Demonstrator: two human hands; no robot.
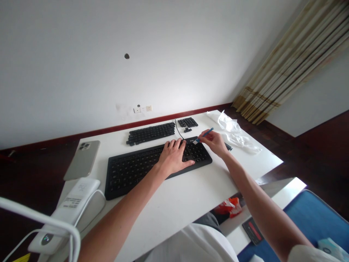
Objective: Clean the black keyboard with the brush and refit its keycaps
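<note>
A white wall (81,54) fills the upper left of the frame, with one dark red skirting board (117,127) along its foot and one striped beige curtain (283,62) at upper right. One white desk (174,203) occupies the centre. On it, one black keyboard (155,163) lies at mid-frame; just above it are one long block of black keycaps (150,133), one shorter block of black keycaps (187,122), one small black piece (187,130) and one thin black cable (177,129). Left of the keyboard lie one smartphone (81,160), back up, and one white power bank (65,214) with a white cable (89,203). Right of it lies one crumpled sheet of clear plastic (231,133). Two hands are in view. Left hand (173,158): open, released, palm down, fingers resting on the keyboard's right-hand keys. Right hand (215,142): pinching one blue stick (205,134) between thumb and fingers, its white tip (195,142) at the keyboard's upper right corner; contact with the keys cannot be told. One small black object (228,146) lies just beside the right hand.
</note>
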